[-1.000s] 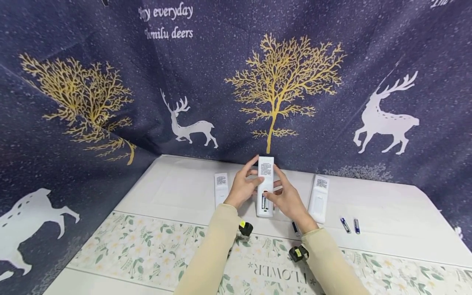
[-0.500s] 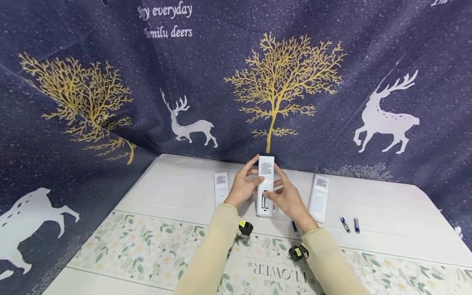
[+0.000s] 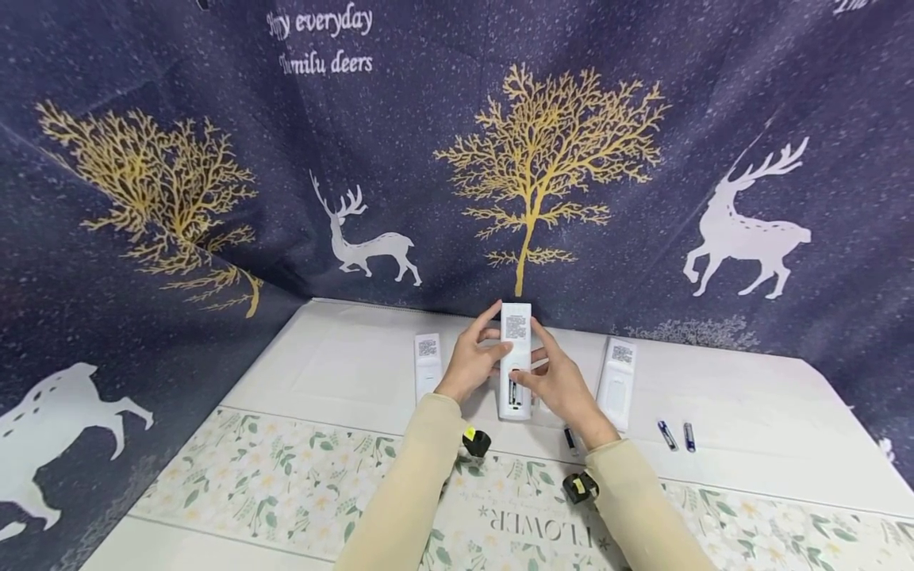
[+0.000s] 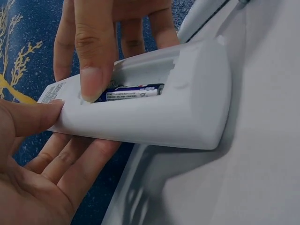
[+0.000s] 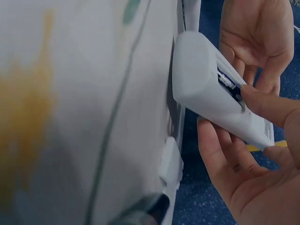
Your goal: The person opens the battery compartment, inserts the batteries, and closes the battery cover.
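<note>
Between both hands a white remote control (image 3: 520, 357) is held up, its back turned to the head camera and its lower end near the table. Its battery compartment (image 4: 154, 69) is uncovered. One blue and silver battery (image 4: 133, 93) lies along one side of it; the other side shows bare. My left hand (image 3: 467, 363) grips the upper part, thumb on the back and fingers behind. My right hand (image 3: 566, 386) holds the opposite edge with curled fingers. Its thumb (image 4: 91, 82) presses at the battery's upper end and hides that end.
White remotes lie on the table left (image 3: 428, 366) and right (image 3: 618, 387). Two loose batteries, one (image 3: 667, 435) beside another (image 3: 689, 437), lie farther right. A third battery (image 3: 570, 441) lies beside the right wrist. A dark printed cloth (image 3: 457, 143) hangs behind the table.
Both hands keep their hold on the remote, which has barely shifted. The right wrist has moved very slightly, and a little more of the loose battery beside it shows.
</note>
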A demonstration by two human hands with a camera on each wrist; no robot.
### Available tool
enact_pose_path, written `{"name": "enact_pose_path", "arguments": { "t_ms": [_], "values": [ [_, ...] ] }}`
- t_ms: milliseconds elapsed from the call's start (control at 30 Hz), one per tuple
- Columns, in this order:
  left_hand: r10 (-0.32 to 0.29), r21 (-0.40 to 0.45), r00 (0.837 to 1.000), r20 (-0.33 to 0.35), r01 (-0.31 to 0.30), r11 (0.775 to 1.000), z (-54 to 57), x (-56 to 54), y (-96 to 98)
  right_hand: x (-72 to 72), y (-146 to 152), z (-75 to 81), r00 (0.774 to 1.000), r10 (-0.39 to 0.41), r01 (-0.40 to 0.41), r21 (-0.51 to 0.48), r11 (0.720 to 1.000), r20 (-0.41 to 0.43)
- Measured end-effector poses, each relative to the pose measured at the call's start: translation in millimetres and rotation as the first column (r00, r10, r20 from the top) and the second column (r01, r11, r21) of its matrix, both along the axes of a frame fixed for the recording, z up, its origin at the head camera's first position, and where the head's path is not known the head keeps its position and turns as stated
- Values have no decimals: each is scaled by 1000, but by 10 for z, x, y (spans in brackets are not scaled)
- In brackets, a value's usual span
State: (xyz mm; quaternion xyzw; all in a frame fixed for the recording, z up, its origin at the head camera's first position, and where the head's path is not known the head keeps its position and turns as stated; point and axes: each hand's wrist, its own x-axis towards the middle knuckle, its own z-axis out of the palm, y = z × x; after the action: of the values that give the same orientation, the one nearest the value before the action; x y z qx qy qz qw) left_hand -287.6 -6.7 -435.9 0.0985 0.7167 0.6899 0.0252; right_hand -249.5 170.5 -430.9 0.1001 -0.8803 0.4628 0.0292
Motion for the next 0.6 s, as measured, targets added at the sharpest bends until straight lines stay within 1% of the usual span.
{"name": "enact_pose_path", "arguments": {
  "t_ms": [233, 600],
  "values": [
    [-10, 22, 1000, 4, 10, 1000, -3, 13, -4, 1, 54, 24, 999, 45, -45, 34, 998, -21],
    [-15, 22, 1000, -9, 15, 1000, -15, 2, 6, 0, 64, 27, 999, 36, -35, 38, 999, -16]
  ]
}}
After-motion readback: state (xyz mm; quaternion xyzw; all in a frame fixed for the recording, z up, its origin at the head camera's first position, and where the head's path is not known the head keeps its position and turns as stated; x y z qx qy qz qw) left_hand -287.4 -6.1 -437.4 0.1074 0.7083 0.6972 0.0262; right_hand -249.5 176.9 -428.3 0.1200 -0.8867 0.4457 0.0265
